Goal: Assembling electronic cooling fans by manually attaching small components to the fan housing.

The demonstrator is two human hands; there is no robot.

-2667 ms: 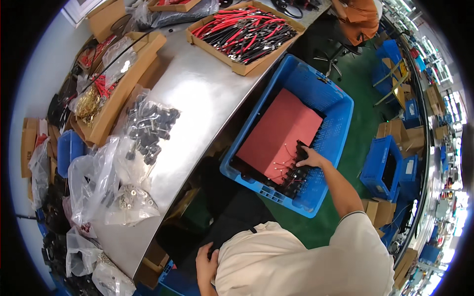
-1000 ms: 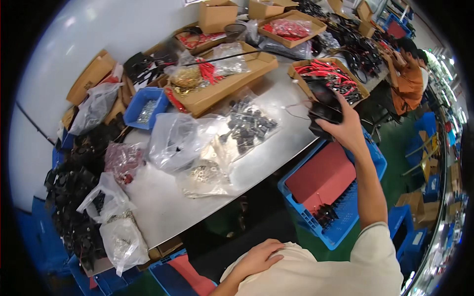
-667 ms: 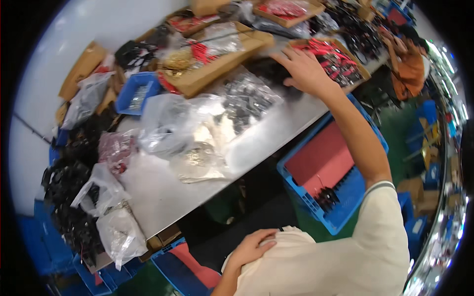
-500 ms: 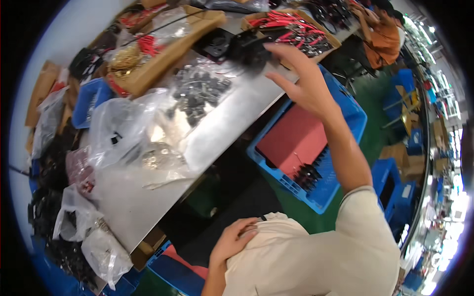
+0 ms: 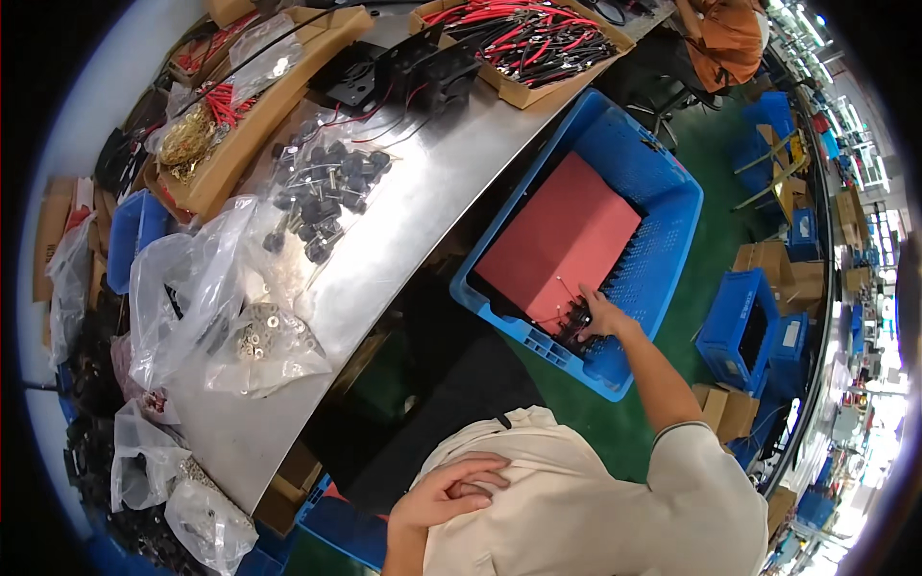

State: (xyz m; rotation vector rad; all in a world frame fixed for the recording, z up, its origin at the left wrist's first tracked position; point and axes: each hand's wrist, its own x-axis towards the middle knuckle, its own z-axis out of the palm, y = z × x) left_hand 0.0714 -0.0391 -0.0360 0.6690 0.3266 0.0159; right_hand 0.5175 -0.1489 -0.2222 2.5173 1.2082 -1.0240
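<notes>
The black wired parts [image 5: 573, 323] lay in the near end of the large blue crate [image 5: 629, 144], at the edge of a red sheet [image 5: 560, 226], with thin leads rising from them. Your right hand [image 5: 603, 315] reached down over these parts, the forefinger extended and the thumb set apart from it; whether the fingers pinched a part could not be told. Your left hand [image 5: 449, 492] rested on the front of your cream shirt [image 5: 567, 509], its fingers loosely curved and lying close together. The crate stood just beside the metal table [image 5: 403, 221]. On the table, black pieces with red and dark wires [image 5: 423, 72] sat next to a shallow carton [image 5: 523, 93] filled with red and black cables [image 5: 528, 38]. Nearer to you lay dark knob-like pieces [image 5: 331, 187] on clear plastic, then a clear bag of pale rings [image 5: 259, 341]. At the far left stood a small blue bin [image 5: 134, 235]; beyond the crate, a co-worker in orange [image 5: 727, 48] sat at the table's far end.
</notes>
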